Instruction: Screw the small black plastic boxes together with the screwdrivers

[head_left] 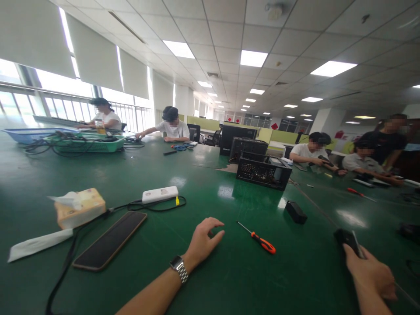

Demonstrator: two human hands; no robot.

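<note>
My left hand (204,239), with a metal watch (179,267) on its wrist, is over the green table with thumb and fingers apart and nothing in it. To its right lies a screwdriver (260,241) with an orange and black handle, its shaft pointing up and left. At the right, my right hand (372,271) is closed around a black rectangular device (346,239) with a light edge; its exact kind is unclear. A small black block (295,212) sits on the table between the screwdriver and that device.
Left are a smartphone (111,239), tissue pack (80,208), white power strip (160,194) and black cable (67,262). An open computer case (262,171) stands ahead. A green basket (85,146) holds cables. Several people sit around the table; another screwdriver (356,191) lies right.
</note>
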